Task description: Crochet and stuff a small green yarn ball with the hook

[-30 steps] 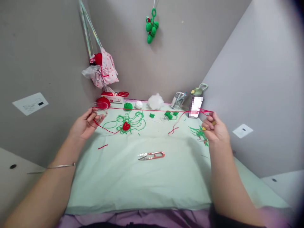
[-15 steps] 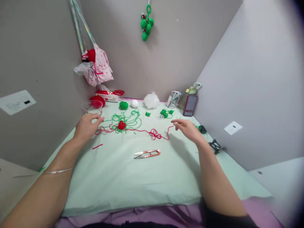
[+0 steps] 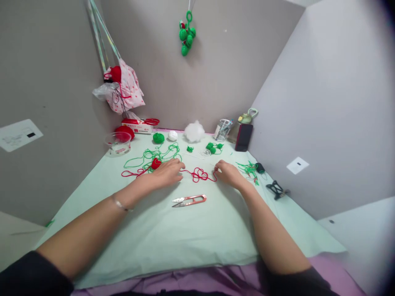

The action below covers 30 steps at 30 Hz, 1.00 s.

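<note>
My left hand (image 3: 168, 172) is low over the pale green cloth, fingers apart and reaching right, beside the strand of red yarn (image 3: 200, 175). That yarn lies in loose loops between my hands. My right hand (image 3: 228, 174) has its thumb and fingers pinched at the right end of the red yarn; a thin pale tip shows by the fingers, too small to name. A small red crocheted piece (image 3: 156, 163) rests on tangled green yarn (image 3: 145, 157), just beyond my left wrist. Thread snips (image 3: 189, 200) with orange handles lie in front of both hands.
Along the back are a clear plastic tub (image 3: 118, 144), a green yarn ball (image 3: 158, 138), white stuffing (image 3: 194, 131), a clear cup (image 3: 223, 130) and a phone (image 3: 244, 137). Green yarn scraps (image 3: 247, 167) and a black stand (image 3: 277, 190) lie at right.
My left hand has moved right and lower, from beside the tub to the red yarn. My right hand has shifted left and down. The short red strand at left is no longer visible.
</note>
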### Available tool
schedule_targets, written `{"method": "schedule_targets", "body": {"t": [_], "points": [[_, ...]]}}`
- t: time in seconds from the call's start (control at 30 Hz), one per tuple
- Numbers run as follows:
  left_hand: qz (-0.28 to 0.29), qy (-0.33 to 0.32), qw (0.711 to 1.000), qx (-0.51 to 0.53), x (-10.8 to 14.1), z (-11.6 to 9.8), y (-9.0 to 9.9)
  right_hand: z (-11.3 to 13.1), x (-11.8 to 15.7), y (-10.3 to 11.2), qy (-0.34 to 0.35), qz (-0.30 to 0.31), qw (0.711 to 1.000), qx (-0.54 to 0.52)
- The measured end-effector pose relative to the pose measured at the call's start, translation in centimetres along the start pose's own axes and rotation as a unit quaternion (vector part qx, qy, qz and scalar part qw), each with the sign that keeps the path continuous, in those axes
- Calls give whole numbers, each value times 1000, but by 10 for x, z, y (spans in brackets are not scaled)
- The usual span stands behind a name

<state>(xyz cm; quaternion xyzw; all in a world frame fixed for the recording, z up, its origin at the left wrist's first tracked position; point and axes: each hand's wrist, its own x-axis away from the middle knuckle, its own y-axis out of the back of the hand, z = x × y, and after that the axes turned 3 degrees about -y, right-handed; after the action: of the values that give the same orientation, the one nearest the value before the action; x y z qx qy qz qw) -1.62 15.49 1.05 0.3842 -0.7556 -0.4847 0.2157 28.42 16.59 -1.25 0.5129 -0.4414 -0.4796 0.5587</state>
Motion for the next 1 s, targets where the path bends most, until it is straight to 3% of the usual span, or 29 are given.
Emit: {"method": "schedule_targets", "body": {"t": [0.2, 0.33, 0.43, 0.6, 0.73, 0.87, 0.93, 1.0], "points": [[28, 29, 999, -10, -31, 9, -19, -13, 6, 4, 25, 9, 1000, -10], [19, 58, 998, 21, -31, 17, -12, -10, 4, 0, 24, 13, 999, -26], [-32, 79, 995, 50, -21, 25, 7, -7, 3, 0, 9, -3, 998, -56], [-174, 95, 974, 112, 7, 48, 44, -11, 4, 10, -41, -53, 984, -166], [-282, 134, 940, 139, 32, 77, 67, -10, 8, 23, -44, -71, 944, -320], [-400, 195, 888, 115, 54, 106, 81, -1, 15, 35, -16, -24, 875, -483], [-431, 203, 872, 108, 58, 110, 80, 7, 17, 37, -1, -1, 837, -547], [-430, 177, 877, 119, 54, 100, 73, 17, 19, 38, 11, 13, 802, -597]]}}
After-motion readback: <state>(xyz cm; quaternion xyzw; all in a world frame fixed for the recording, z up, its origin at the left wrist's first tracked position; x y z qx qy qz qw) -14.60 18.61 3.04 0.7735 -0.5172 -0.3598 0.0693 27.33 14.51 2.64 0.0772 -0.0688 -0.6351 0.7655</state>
